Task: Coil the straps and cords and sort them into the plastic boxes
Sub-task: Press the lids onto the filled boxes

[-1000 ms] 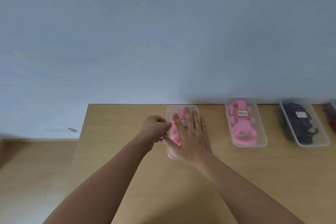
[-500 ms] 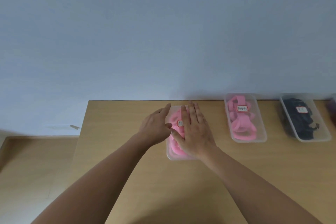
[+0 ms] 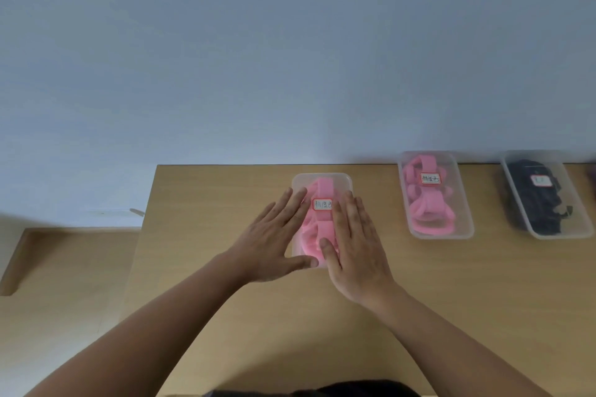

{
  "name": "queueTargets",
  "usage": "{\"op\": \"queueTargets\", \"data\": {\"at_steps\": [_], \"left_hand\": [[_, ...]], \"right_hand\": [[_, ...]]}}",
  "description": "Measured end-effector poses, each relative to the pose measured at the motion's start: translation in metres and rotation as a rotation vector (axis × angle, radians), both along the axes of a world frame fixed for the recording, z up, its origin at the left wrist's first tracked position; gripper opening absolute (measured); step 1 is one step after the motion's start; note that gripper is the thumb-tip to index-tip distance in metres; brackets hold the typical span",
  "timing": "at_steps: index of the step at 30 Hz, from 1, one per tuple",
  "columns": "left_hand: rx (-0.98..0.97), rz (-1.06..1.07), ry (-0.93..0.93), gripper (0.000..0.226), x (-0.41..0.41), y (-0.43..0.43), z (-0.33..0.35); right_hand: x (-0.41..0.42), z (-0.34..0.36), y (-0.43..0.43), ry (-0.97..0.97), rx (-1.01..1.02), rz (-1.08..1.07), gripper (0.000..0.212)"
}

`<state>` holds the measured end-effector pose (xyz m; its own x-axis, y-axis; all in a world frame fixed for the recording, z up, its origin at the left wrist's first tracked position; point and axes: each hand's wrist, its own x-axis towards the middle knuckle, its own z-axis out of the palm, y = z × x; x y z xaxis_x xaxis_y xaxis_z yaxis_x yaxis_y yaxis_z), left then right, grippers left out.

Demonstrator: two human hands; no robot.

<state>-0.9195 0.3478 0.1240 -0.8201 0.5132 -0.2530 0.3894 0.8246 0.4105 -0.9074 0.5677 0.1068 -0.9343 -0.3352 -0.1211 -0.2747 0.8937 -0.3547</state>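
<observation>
- Your left grip [image 3: 274, 235] lies spread, fingers straight, flat on the left side of the nearest plastic box [image 3: 322, 176]. Your right grip [image 3: 354, 245] is spread the same way on its right side. Neither pinches or curls round anything.
- Between your two grips the pink straps [image 3: 325, 190] lie coiled inside that box, under what looks like a clear lid carrying a white label [image 3: 322, 204].
- The step seems to be pressing this lid shut. Push down evenly on both long edges, then work your palms toward the far corners. Bear straight down so the box does not slide on the tabletop [image 3: 209, 203], and check that no pink loop is caught under the rim.
- To the right, well apart, stand a second box [image 3: 442, 235] of pink straps and a third box [image 3: 564, 235] of dark cords [image 3: 529, 200], both close to the wall.
- Your thumbs and palms cover the near end of the box, so you cannot tell whether the lid sits home there.
- The label writing is too blurred to read, and something dark at the far right edge is cut off.
</observation>
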Motion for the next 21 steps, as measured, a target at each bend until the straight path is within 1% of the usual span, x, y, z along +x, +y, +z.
{"op": "queueTargets", "data": {"at_steps": [5, 10, 14, 19, 21], "left_hand": [[0.006, -0.010, -0.050, 0.118, -0.015, -0.004, 0.000], [-0.031, 0.004, -0.083, 0.119, -0.037, 0.000, 0.005], [-0.123, -0.006, -0.066, 0.119, -0.055, 0.000, 0.013], [-0.225, 0.010, -0.040, 0.115, -0.052, 0.006, 0.021], [-0.256, 0.063, -0.032, 0.114, -0.050, 0.011, 0.028]], "right_hand": [[-0.008, -0.004, -0.003, 0.024, 0.022, -0.013, 0.074], [-0.032, -0.001, -0.003, -0.010, 0.042, -0.023, 0.076], [-0.048, 0.002, -0.004, -0.034, 0.051, -0.022, 0.078], [-0.047, 0.008, -0.005, -0.070, 0.063, -0.033, 0.078], [-0.048, 0.013, -0.004, -0.097, 0.061, -0.041, 0.075]]}}
